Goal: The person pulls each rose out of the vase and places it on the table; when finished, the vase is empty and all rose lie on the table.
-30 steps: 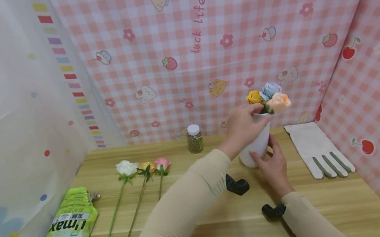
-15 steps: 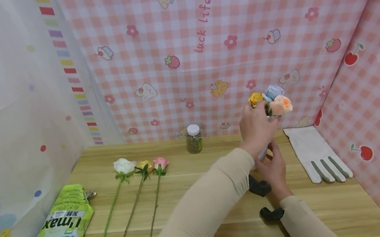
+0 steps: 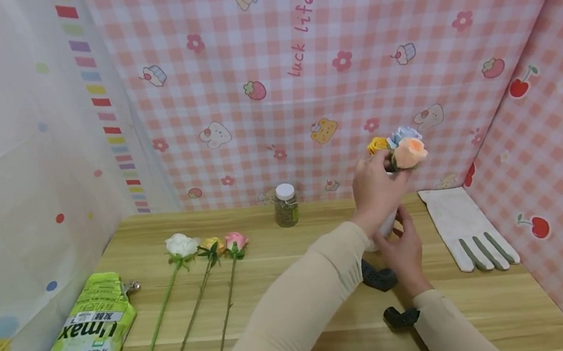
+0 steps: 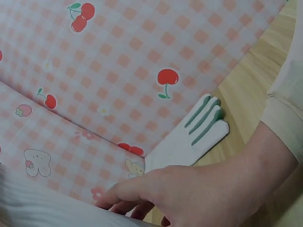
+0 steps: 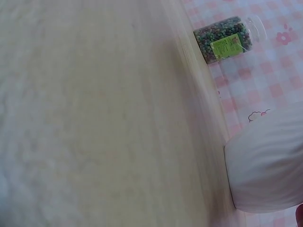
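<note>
A white vase [image 5: 265, 165] with a rippled surface stands on the wooden table, partly hidden behind my hands in the head view. Yellow [image 3: 378, 145], blue [image 3: 406, 134] and peach [image 3: 411, 153] roses show above its mouth. My left hand [image 3: 379, 187] is at the mouth, its thumb and fingers around the base of the peach bloom. Low on the vase, my right hand [image 3: 403, 248] grips its side; the left wrist view has this hand [image 4: 189, 189] with fingers bent against the white wall. The stems inside the vase are hidden.
White [image 3: 182, 246], yellow [image 3: 212, 247] and pink [image 3: 236, 243] long-stemmed roses lie left of centre. Further left is a green-and-white bag [image 3: 88, 331]. A white-lidded jar [image 3: 286, 207] of small beads stands at the back, and a white glove [image 3: 467, 229] lies right.
My left hand has moved right, covering more of the vase, then slightly back left. The peach rose has turned and shifted a little left. My right hand stays low on the vase.
</note>
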`<state>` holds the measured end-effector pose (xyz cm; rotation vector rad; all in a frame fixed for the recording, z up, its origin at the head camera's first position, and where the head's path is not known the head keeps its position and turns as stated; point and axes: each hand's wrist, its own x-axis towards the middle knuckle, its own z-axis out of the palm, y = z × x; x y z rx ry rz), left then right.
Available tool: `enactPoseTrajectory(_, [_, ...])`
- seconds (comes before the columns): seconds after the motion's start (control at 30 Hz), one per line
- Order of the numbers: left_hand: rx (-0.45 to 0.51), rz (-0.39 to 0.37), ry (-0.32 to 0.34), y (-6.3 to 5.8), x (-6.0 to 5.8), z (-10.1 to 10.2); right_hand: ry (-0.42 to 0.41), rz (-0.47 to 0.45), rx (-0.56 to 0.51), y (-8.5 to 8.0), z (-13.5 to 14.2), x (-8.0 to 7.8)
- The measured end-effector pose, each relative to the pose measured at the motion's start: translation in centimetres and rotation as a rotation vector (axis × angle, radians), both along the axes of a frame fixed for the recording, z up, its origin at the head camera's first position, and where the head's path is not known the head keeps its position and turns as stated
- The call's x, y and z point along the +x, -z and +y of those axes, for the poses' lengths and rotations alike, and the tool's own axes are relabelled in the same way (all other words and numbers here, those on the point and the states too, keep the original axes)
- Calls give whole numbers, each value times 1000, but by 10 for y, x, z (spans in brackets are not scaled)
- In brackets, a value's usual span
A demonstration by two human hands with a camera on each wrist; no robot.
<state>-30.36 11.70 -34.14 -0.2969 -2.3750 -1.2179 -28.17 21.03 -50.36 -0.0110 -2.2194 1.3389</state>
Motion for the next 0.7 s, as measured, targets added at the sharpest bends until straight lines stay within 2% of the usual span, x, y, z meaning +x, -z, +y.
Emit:
enactPoseTrajectory(0.17, [79, -20, 30, -1, -1, -2, -10, -5, -15, 1, 0, 0])
enactPoseTrajectory(0.27, [159, -20, 45, -1, -2, -3, -25, 11, -24, 2, 0, 0])
enactPoseTrajectory(0.5, [307, 7, 44, 1, -8, -10, -9, 41, 1, 4, 0, -3])
enactPoseTrajectory(0.7, [389, -9, 38, -2, -7, -17, 1, 42, -5, 3, -1, -4])
